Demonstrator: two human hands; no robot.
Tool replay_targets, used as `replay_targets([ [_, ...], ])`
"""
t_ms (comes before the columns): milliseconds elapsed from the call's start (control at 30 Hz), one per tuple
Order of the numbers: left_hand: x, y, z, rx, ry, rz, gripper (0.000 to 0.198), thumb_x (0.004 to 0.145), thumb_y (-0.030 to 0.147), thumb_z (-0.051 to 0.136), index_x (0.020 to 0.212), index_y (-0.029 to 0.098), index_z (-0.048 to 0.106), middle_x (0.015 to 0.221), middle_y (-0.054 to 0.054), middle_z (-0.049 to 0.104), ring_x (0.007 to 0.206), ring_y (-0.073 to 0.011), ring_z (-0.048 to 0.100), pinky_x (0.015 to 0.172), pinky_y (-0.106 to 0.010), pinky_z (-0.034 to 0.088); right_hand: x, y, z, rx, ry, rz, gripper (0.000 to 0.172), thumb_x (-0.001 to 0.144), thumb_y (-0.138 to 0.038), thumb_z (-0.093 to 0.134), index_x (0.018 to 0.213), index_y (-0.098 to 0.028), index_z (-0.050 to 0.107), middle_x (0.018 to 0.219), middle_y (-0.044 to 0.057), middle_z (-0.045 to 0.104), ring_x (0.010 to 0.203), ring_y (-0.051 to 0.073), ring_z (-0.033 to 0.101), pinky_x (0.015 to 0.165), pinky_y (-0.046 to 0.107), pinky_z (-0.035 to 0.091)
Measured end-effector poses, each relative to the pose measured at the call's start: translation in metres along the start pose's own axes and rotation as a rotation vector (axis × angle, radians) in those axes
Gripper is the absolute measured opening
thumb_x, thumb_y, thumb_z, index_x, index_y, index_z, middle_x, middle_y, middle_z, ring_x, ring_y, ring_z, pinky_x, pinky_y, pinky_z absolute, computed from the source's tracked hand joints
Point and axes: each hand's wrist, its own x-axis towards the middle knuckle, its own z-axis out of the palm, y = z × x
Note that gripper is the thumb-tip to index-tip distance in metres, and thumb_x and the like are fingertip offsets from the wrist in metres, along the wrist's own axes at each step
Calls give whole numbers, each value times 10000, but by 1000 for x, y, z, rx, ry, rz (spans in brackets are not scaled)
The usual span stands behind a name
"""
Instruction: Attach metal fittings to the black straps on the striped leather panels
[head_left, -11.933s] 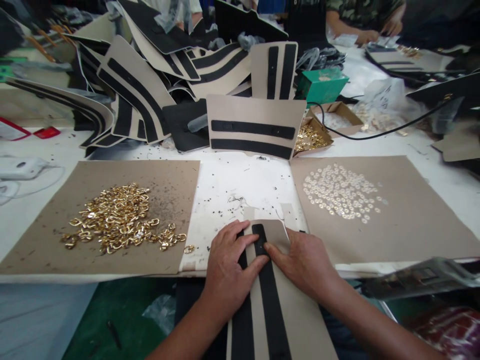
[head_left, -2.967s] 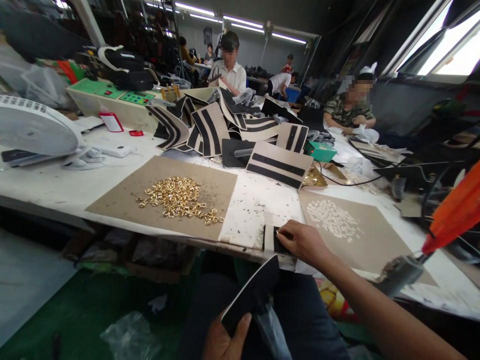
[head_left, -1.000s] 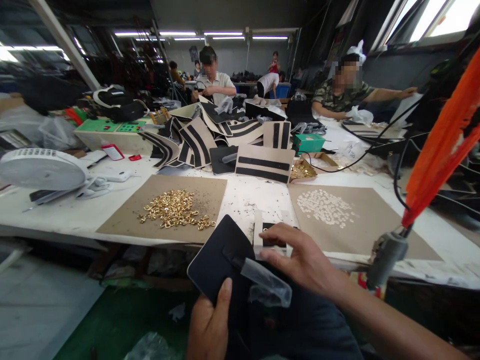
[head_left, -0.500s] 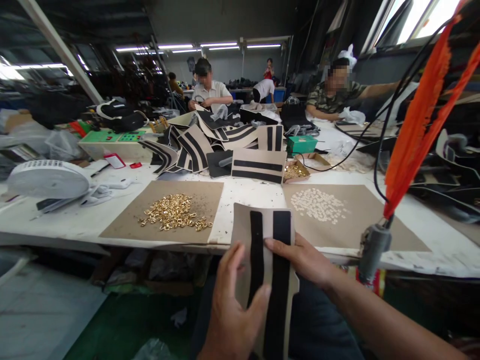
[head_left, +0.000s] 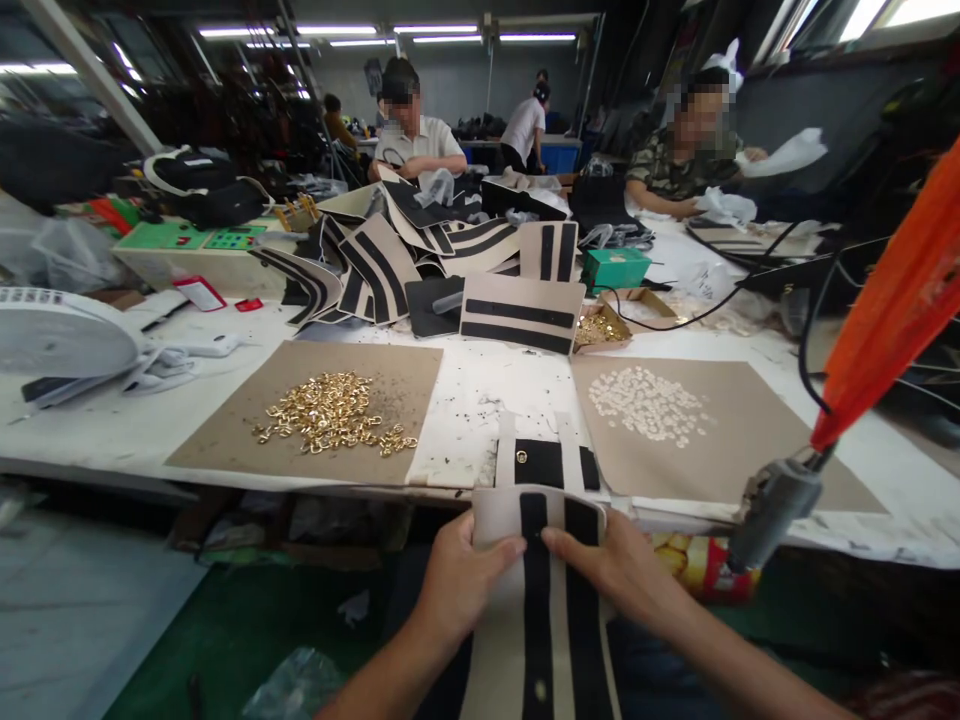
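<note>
A beige panel with two long black stripes [head_left: 556,600] hangs in front of me, below the table's front edge. My left hand [head_left: 466,570] grips its left side, thumb lying on the face beside the inner stripe. On the other side my right hand [head_left: 611,560] is closed on the right edge, its thumb tip on the inner stripe. My other fingers are hidden behind the panel. Just beyond it, at the table edge, shows a black and pale striped piece [head_left: 546,463] with a small gold ring [head_left: 521,457]; whether it joins the panel I cannot tell.
Gold metal fittings [head_left: 322,412] lie on a brown sheet [head_left: 225,430] to the left; small whitish discs [head_left: 649,403] cover another at right. Striped panels [head_left: 517,312] are piled behind. An orange strip [head_left: 892,310] and grey device [head_left: 776,510] hang at right. Co-workers sit across the table.
My left hand has gone from spread beside the panel to gripping its left edge. The panel has moved lower, and the piece with the gold ring now shows beyond it. The view has shifted.
</note>
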Motion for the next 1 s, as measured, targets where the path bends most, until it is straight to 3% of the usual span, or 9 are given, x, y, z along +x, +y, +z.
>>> replay_targets([
  [133, 0, -19, -3, 104, 19, -10, 345, 728, 371, 821, 950, 113, 765, 877, -59, 796, 776, -234, 720, 674, -274, 539, -6, 25, 22, 38, 115, 5, 302, 886, -468, 690, 1063, -239, 775, 1042, 68, 773, 1015, 326, 708, 939, 464, 571],
  [233, 15, 1, -6, 186, 45, 7, 320, 749, 381, 798, 936, 122, 776, 857, -58, 798, 760, -242, 723, 668, -289, 543, 10, 17, 19, -101, 156, -55, 274, 911, -474, 648, 957, -232, 768, 931, 58, 772, 892, 300, 712, 799, 395, 582],
  [367, 53, 38, -7, 330, 39, 82, 290, 767, 396, 769, 910, 144, 786, 847, -67, 805, 769, -257, 733, 665, -306, 547, 52, -7, 1, -393, 221, -66, 325, 923, -493, 600, 761, -229, 700, 709, 42, 721, 673, 254, 671, 611, 325, 504],
  [467, 77, 48, -7, 438, 9, 119, 254, 781, 394, 739, 857, 156, 785, 817, -70, 802, 763, -266, 737, 648, -309, 535, 78, -12, -6, -566, 252, -68, 285, 918, -465, 595, 796, -237, 714, 765, 56, 746, 735, 262, 698, 644, 318, 489],
  [567, 90, 45, -7, 497, 13, 144, 216, 801, 364, 708, 854, 168, 781, 820, -65, 801, 770, -260, 737, 651, -305, 528, 92, -7, -6, -674, 247, -53, 266, 920, -454, 594, 850, -242, 740, 825, 73, 767, 784, 276, 714, 677, 329, 487],
  [733, 98, 39, -8, 518, 1, 170, 191, 827, 320, 671, 895, 177, 778, 880, -68, 803, 812, -256, 735, 705, -312, 532, 100, -6, -3, -775, 247, -47, 280, 914, -465, 610, 980, -233, 752, 973, 102, 779, 920, 326, 718, 768, 375, 503],
  [1000, 102, 42, -8, 491, -9, 136, 187, 823, 287, 661, 923, 185, 782, 898, -55, 804, 839, -255, 734, 744, -321, 537, 108, -11, -2, -844, 214, -2, 296, 910, -462, 617, 1026, -219, 741, 977, 124, 771, 936, 348, 709, 775, 390, 497],
])
